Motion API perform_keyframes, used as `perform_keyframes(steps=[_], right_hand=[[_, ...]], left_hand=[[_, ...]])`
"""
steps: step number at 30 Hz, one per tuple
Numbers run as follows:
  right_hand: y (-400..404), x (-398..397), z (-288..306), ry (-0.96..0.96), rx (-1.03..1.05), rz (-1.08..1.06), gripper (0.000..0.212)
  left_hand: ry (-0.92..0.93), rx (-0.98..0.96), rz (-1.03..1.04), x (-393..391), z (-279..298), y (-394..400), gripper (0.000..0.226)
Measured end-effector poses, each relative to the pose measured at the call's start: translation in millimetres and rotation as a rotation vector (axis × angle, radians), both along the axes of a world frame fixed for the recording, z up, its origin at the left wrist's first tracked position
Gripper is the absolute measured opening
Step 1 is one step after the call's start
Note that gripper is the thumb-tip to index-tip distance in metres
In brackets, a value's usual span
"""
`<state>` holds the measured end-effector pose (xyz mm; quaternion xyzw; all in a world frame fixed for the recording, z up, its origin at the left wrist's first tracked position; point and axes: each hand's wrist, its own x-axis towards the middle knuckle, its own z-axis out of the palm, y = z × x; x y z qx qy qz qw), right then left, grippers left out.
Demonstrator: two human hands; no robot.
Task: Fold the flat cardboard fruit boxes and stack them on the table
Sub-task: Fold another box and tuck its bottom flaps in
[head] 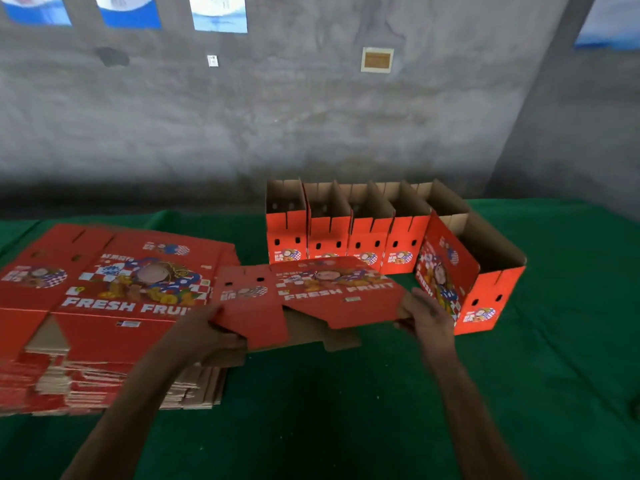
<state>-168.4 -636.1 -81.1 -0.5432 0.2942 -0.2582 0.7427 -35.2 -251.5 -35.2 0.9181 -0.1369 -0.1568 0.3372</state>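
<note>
— Box [308, 289], the flat one: we hold it up over the green worktop [346, 410], between the pile of flat boxes [114, 306] on our left and the row of folded boxes [346, 237] at the back. Why there?

— We judge it's the open middle ground; a blank needs room on both sides to swing into shape.

— And the hands?

— Our left hand [207, 332] grips the near left edge, thumb on the printed face, fingers curled underneath. Our right hand [427, 313] pinches the right end, its fingers wrapped round the edge. One at each end, likely so we can push the ends toward each other and pop the sleeve open.

— It's not open yet?

— No, it looks flat, with brown flaps hanging beneath the near edge.

— Why do the four folded ones stand side by side, touching?

— Packed upright like that they prop each other. A fifth folded box [474, 271] sits at the row's right end, turned at an angle.

— So far along?

— Five are done, by our count; the pile is thick.
</note>
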Motion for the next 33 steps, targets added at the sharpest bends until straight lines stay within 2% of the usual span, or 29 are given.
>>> perform_keyframes(steps=[2,3,5,7,10,11,13,14,16,18,19,22,23,25,26,27,28,30,31,33], right_hand=[[-13,-2,24,-0.049,-0.122,-0.055,0.028],[-18,-3,35,-0.047,-0.187,-0.08,0.032],[-26,-10,54,-0.044,-0.309,-0.109,0.045],[-34,-21,72,-0.049,-0.463,-0.148,0.05],[-45,-38,93,-0.085,-0.712,-0.202,0.046],[-48,-41,96,-0.07,-0.794,-0.192,0.038],[-52,-45,98,-0.032,-0.961,-0.115,0.017],[-53,-46,94,-0.033,-1.039,-0.068,0.012],[-57,-49,78,-0.023,-1.125,0.003,0.017],[-58,-51,57,0.081,-1.102,0.037,0.018],[-57,-51,47,0.128,-1.07,0.043,0.027],[-60,-55,25,0.162,-1.005,0.027,0.045],[-60,-56,21,0.164,-0.967,0.026,0.049],[-57,-54,14,0.105,-0.854,0.061,0.056],[-55,-51,10,0.057,-0.8,0.075,0.058],[-53,-49,7,-0.016,-0.729,0.086,0.056],[-53,-48,5,-0.091,-0.659,0.07,0.049],[-54,-45,1,-0.204,-0.519,0.0,0.035],[-53,-44,-1,-0.232,-0.461,-0.015,0.029],[-51,-42,-3,-0.203,-0.467,0.017,0.009]], left_hand=[[-0.135,0.126,0.012,-8,2,-15,0.036],[-0.192,0.168,0.022,-11,5,-21,0.035],[-0.242,0.284,0.012,-11,11,-27,0.043],[-0.173,0.36,-0.046,-10,18,-31,0.048],[0.116,0.252,-0.156,-16,30,-40,0.05],[0.146,0.211,-0.181,-18,33,-42,0.042],[0.093,0.143,-0.146,-19,33,-47,0.026],[0.081,0.113,-0.086,-20,31,-51,0.029],[0.153,-0.056,0.059,-25,20,-62,0.029],[0.212,-0.259,0.192,-35,5,-71,0.027],[0.192,-0.331,0.248,-41,-6,-74,0.027],[0.005,-0.418,0.372,-57,-45,-89,0.016],[-0.065,-0.455,0.413,-63,-50,-99,0.018],[-0.22,-0.615,0.483,-69,-50,-114,0.062],[-0.3,-0.658,0.47,-69,-48,-119,0.076],[-0.367,-0.665,0.427,-67,-46,-123,0.079],[-0.41,-0.613,0.367,-65,-45,-126,0.071],[-0.477,-0.398,0.221,-57,-52,-132,0.04],[-0.483,-0.288,0.144,-54,-53,-135,0.035],[-0.485,-0.157,0.036,-48,-53,-138,0.052]])
